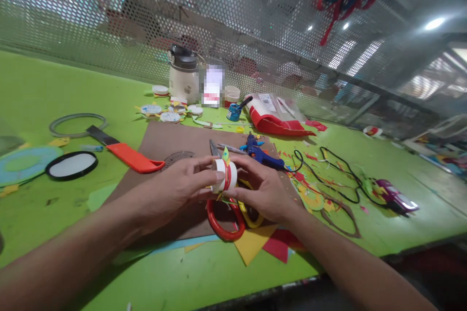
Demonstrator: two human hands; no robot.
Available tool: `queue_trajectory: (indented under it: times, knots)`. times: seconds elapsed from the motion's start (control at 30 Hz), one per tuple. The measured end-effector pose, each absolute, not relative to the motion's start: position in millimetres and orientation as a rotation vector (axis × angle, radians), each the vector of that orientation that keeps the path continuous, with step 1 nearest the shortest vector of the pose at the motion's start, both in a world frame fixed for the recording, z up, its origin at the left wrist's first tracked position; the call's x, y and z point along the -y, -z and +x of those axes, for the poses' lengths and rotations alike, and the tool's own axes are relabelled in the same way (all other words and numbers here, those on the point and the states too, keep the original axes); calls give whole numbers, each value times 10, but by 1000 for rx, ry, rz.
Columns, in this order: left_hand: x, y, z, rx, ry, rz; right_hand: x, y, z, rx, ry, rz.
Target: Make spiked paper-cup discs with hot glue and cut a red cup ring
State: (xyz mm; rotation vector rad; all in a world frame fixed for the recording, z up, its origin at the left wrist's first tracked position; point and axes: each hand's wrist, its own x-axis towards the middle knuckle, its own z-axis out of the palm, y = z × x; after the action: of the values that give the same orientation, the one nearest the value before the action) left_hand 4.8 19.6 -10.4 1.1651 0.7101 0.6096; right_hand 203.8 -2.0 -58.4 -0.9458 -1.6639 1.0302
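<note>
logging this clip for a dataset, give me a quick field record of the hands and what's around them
left hand: fingertips pinch the white ring from its left
right hand: holds the same ring from its right
ring detail: small paper roll with a red band, above the brown board
under hands: red-handled scissors, coloured paper scraps
nearby: blue glue gun, orange-handled blade
surface: green table

Green table (32, 92), brown board (171, 141), orange-handled knife (126, 154), blue glue gun (260, 153), black cable (339, 175), cream bottle (183, 77)
</note>
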Motion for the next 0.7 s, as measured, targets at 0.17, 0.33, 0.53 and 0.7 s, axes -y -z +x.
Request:
queue_trajectory:
  times: [0.17,0.33,0.53,0.7]
  knots:
    - [-182,74,70,-744,-626,1183,34,592,2015,1668,-1022,-938]
    - [-178,77,60,-745,-636,1202,49,567,1983,1663,-1001,-918]
    - [-164,49,62,-665,-634,1181,62,524,1976,1682,-1012,-904]
    - [-162,54,64,-643,-619,1147,67,532,1981,1672,-1010,-918]
